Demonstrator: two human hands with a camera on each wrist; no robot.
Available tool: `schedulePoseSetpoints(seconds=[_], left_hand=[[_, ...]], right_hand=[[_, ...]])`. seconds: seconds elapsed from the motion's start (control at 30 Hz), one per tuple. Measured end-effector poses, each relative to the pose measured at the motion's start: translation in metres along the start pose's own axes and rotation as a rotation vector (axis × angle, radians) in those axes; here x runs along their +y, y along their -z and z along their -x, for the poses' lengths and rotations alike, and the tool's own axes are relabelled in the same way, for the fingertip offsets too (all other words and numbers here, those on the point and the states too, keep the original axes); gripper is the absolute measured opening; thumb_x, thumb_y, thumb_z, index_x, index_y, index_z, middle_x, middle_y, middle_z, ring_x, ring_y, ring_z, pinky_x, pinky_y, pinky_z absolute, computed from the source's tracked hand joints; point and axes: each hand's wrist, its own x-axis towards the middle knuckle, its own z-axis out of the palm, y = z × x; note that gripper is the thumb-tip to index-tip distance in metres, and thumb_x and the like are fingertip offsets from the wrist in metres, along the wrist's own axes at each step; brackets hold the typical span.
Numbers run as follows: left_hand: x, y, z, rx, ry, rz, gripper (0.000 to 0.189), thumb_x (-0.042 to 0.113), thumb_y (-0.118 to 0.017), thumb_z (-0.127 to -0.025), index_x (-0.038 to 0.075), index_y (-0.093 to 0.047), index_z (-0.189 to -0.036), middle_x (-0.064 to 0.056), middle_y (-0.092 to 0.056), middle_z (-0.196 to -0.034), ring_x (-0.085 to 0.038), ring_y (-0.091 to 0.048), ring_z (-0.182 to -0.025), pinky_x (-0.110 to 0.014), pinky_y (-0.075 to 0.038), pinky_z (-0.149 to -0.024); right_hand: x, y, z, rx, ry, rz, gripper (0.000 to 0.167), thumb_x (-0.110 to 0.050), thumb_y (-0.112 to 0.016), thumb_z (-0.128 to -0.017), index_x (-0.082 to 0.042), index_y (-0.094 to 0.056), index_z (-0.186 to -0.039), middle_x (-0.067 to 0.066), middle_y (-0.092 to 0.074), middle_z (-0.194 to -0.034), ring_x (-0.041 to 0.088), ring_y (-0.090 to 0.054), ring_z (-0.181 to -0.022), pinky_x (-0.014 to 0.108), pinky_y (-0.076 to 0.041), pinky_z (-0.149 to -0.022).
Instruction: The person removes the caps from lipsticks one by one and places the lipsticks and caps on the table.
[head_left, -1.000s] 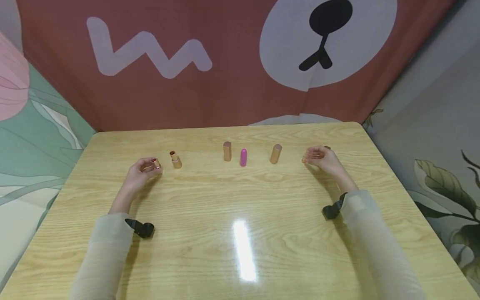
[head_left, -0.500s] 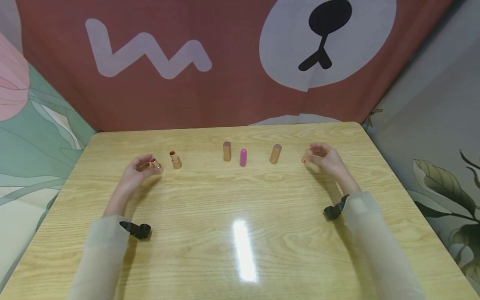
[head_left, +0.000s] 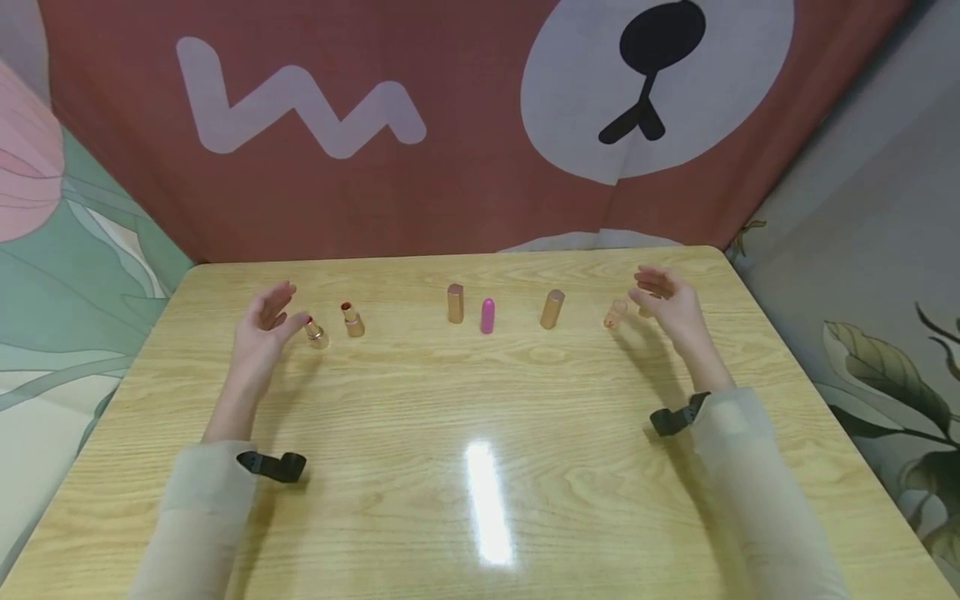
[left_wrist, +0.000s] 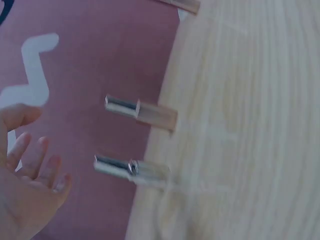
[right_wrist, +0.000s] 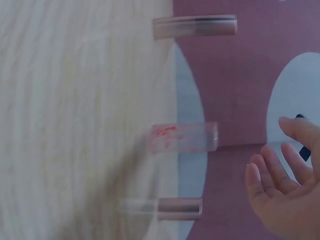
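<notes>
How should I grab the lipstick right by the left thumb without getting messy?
Probably pinch the lipstick low, around its wider base, coming in from the left: it stands upright, the red at its top might smear, and a second open lipstick stands close on its right.

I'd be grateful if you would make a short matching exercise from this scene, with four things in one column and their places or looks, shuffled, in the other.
Column one
1. Pink tube
2. Clear tube
3. Left hand
4. Table

Column two
A. Empty, next to a red-tipped lipstick
B. Pale wood grain, with a bright streak of light
C. With a gold tube on its left and another on its right
D. Marked with red, beside the right hand

Right pairs: 1-C, 2-D, 3-A, 4-B
</notes>
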Motion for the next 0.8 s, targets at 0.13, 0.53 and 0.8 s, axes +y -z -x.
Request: schedulePoseSetpoints(seconds=[0.13, 0.53, 0.8], left_hand=[[0.012, -0.012, 0.001, 0.105, -0.028, 0.162, 0.052, 0.005, -0.064, -0.09, 0.013, -0.046, -0.138, 0.013, -0.057, -0.122, -0.005, -0.048, -0.122, -0.024, -0.033, -0.113], [0.031, -0.044, 0.003, 0.058, -0.084, 0.172, 0.039, -0.002, -0.06, -0.089, 0.02, -0.056, -0.122, 0.015, -0.059, -0.108, -0.004, -0.055, -0.11, -0.014, -0.042, -0.1], [0.029, -0.069, 0.0, -0.09, -0.088, 0.064, 0.047, 0.004, -0.058, -0.092, 0.004, -0.045, -0.137, 0.015, -0.055, -0.113, 0.0, -0.051, -0.11, -0.012, -0.041, -0.1]], right_hand=[[-0.008, -0.002, 0.0, 0.042, 0.008, -0.06, 0.045, -0.023, -0.061, -0.094, -0.01, -0.048, -0.135, -0.015, -0.055, -0.113, -0.005, -0.05, -0.103, 0.005, -0.043, -0.082], [-0.04, -0.026, 0.002, 0.067, 0.087, -0.251, 0.027, -0.007, -0.063, -0.091, -0.029, -0.057, -0.107, -0.019, -0.061, -0.099, -0.003, -0.057, -0.095, 0.006, -0.047, -0.082], [-0.05, -0.046, 0.004, -0.005, 0.09, -0.242, 0.028, -0.008, -0.063, -0.092, -0.026, -0.056, -0.112, -0.018, -0.06, -0.101, -0.003, -0.057, -0.097, 0.008, -0.048, -0.083]])
